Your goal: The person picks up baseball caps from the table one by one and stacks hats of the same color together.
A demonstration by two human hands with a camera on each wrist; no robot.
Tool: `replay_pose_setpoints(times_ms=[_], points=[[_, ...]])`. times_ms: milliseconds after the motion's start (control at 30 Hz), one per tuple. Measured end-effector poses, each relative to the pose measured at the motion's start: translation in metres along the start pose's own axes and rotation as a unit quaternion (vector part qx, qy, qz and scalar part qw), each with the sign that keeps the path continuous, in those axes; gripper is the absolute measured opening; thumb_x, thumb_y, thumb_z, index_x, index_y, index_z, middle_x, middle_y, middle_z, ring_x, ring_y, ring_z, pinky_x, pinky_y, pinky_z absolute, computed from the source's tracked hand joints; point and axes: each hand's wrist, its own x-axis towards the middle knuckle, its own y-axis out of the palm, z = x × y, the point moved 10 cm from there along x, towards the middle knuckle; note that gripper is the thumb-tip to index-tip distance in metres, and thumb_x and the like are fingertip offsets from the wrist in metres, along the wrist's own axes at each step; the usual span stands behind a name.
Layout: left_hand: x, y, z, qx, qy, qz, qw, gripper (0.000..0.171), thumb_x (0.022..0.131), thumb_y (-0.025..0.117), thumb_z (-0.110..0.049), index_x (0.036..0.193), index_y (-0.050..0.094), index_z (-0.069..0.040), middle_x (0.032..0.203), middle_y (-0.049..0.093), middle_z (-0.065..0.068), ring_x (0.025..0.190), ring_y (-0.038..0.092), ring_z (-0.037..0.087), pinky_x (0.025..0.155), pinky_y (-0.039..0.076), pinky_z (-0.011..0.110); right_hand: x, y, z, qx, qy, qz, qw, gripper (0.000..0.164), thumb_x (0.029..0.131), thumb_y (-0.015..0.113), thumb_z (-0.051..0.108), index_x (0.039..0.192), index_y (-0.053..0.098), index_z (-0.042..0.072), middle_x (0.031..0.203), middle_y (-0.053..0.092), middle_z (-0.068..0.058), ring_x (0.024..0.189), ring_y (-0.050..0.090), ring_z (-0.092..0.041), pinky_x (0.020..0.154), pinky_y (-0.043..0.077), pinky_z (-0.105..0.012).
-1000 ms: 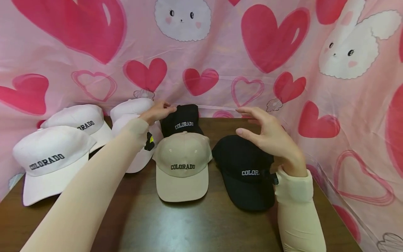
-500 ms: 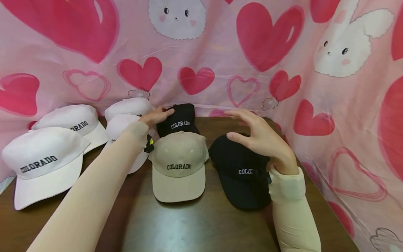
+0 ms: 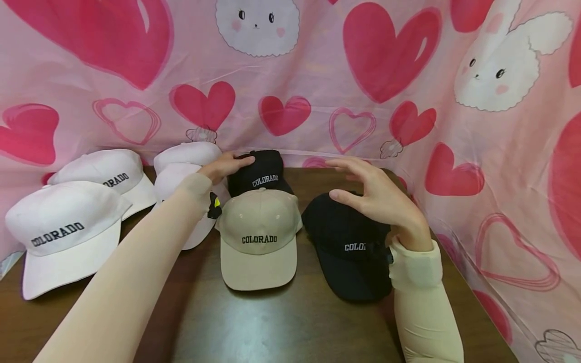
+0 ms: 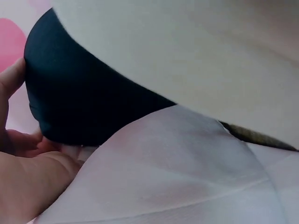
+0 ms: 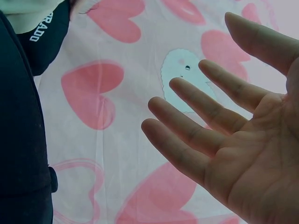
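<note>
At the back of the table my left hand [image 3: 221,167] grips a black cap [image 3: 267,169] lettered COLORADO. In the left wrist view, the thumb and fingers of that hand [image 4: 39,179] reach round the black cap [image 4: 74,88]; some fingertips are hidden beneath it. A beige cap [image 3: 258,222] sits just in front of it. My right hand [image 3: 386,196] hovers over a second black cap [image 3: 338,247] at the right, hiding part of its lettering. Fingers spread and palm bare, the right hand [image 5: 261,154] holds nothing in the right wrist view.
Several white caps stand at the left, among them a front one [image 3: 68,217] and one behind it [image 3: 104,166]. My left forearm crosses over others [image 3: 188,151]. A pink heart-print cloth [image 3: 313,70] hangs behind and right of the brown table [image 3: 236,327].
The head view has shifted slightly. My left hand's black cap has edged a little to the right against the beige cap. My right hand has drifted slightly left.
</note>
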Motion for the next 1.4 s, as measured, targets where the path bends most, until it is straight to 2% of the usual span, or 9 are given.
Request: replay_pose_setpoints(times_ms=[200, 400, 633, 833, 967, 1067, 1167, 1300, 1400], points=[[-0.003, -0.007, -0.014, -0.032, 0.039, -0.042, 0.9978, 0.051, 0.091, 0.063, -0.044, 0.114, 0.043, -0.003, 0.117, 0.046, 0.014, 0.108, 0.046, 0.028, 0.099, 0.038, 0.044, 0.001, -0.001, -0.002, -0.002, 0.001, -0.003, 1.0, 0.057, 0.083, 0.073, 0.008, 0.135, 0.049, 0.01, 0.134, 0.05, -0.003, 0.121, 0.044, -0.014, 0.099, 0.041, -0.048], [-0.009, -0.009, -0.047, -0.042, 0.107, -0.087, 0.9895, 0.045, 0.09, 0.064, -0.043, 0.11, 0.049, -0.006, 0.109, 0.052, 0.012, 0.099, 0.052, 0.026, 0.089, 0.043, 0.039, 0.001, -0.002, -0.003, -0.003, 0.003, -0.007, 1.0, 0.057, 0.083, 0.073, 0.006, 0.134, 0.049, 0.009, 0.133, 0.051, -0.005, 0.12, 0.046, -0.016, 0.098, 0.041, -0.049], [-0.023, -0.015, -0.087, -0.046, 0.171, -0.143, 0.9737, 0.041, 0.087, 0.069, -0.041, 0.11, 0.054, -0.012, 0.106, 0.056, 0.007, 0.096, 0.054, 0.021, 0.088, 0.045, 0.034, 0.001, -0.006, -0.004, -0.008, 0.005, -0.018, 1.0, 0.056, 0.083, 0.072, 0.004, 0.134, 0.05, 0.007, 0.132, 0.052, -0.005, 0.118, 0.048, -0.018, 0.098, 0.042, -0.046], [-0.044, -0.024, -0.12, -0.071, 0.231, -0.178, 0.9538, 0.038, 0.085, 0.072, -0.042, 0.11, 0.058, -0.017, 0.105, 0.057, 0.005, 0.1, 0.051, 0.018, 0.088, 0.044, 0.032, -0.002, -0.014, -0.008, 0.0, 0.03, -0.037, 0.999, 0.055, 0.083, 0.072, 0.004, 0.133, 0.05, 0.008, 0.131, 0.052, -0.007, 0.113, 0.051, -0.02, 0.096, 0.043, -0.051], [-0.063, -0.025, -0.149, -0.11, 0.276, -0.18, 0.9376, 0.036, 0.084, 0.074, -0.038, 0.108, 0.059, -0.016, 0.105, 0.057, 0.006, 0.1, 0.052, 0.019, 0.087, 0.045, 0.031, -0.006, -0.025, -0.012, -0.003, 0.053, -0.06, 0.997, 0.054, 0.084, 0.071, 0.006, 0.134, 0.051, 0.009, 0.129, 0.053, -0.004, 0.112, 0.053, -0.02, 0.093, 0.045, -0.052], [-0.083, -0.022, -0.174, -0.142, 0.309, -0.169, 0.9251, 0.031, 0.084, 0.074, -0.031, 0.106, 0.06, -0.013, 0.103, 0.058, 0.008, 0.099, 0.054, 0.022, 0.086, 0.047, 0.031, -0.01, -0.036, -0.012, 0.003, 0.056, -0.08, 0.995, 0.053, 0.085, 0.071, 0.006, 0.134, 0.05, 0.008, 0.128, 0.055, -0.004, 0.112, 0.054, -0.02, 0.093, 0.045, -0.051], [-0.106, -0.012, -0.197, -0.163, 0.337, -0.143, 0.9161, 0.026, 0.086, 0.072, -0.023, 0.105, 0.06, -0.01, 0.102, 0.058, 0.011, 0.098, 0.055, 0.025, 0.084, 0.049, 0.032, -0.014, -0.047, -0.014, 0.018, 0.055, -0.1, 0.993, 0.053, 0.086, 0.069, 0.006, 0.135, 0.05, 0.011, 0.127, 0.056, -0.005, 0.112, 0.055, -0.021, 0.095, 0.045, -0.042], [-0.132, 0.01, -0.222, -0.163, 0.367, -0.093, 0.9109, 0.022, 0.089, 0.068, -0.017, 0.107, 0.058, -0.007, 0.103, 0.058, 0.013, 0.098, 0.057, 0.027, 0.085, 0.05, 0.034, -0.014, -0.062, -0.024, 0.019, 0.069, -0.112, 0.991, 0.055, 0.086, 0.07, 0.01, 0.136, 0.05, 0.019, 0.128, 0.056, -0.001, 0.113, 0.054, -0.02, 0.095, 0.045, -0.032], [-0.144, 0.027, -0.231, -0.156, 0.374, -0.059, 0.9124, 0.022, 0.09, 0.066, -0.014, 0.109, 0.058, -0.007, 0.105, 0.059, 0.013, 0.097, 0.06, 0.027, 0.086, 0.05, 0.035, -0.009, -0.073, -0.035, 0.01, 0.066, -0.115, 0.991, 0.057, 0.086, 0.071, 0.013, 0.137, 0.049, 0.023, 0.13, 0.054, 0.002, 0.115, 0.051, -0.018, 0.097, 0.043, -0.034]])
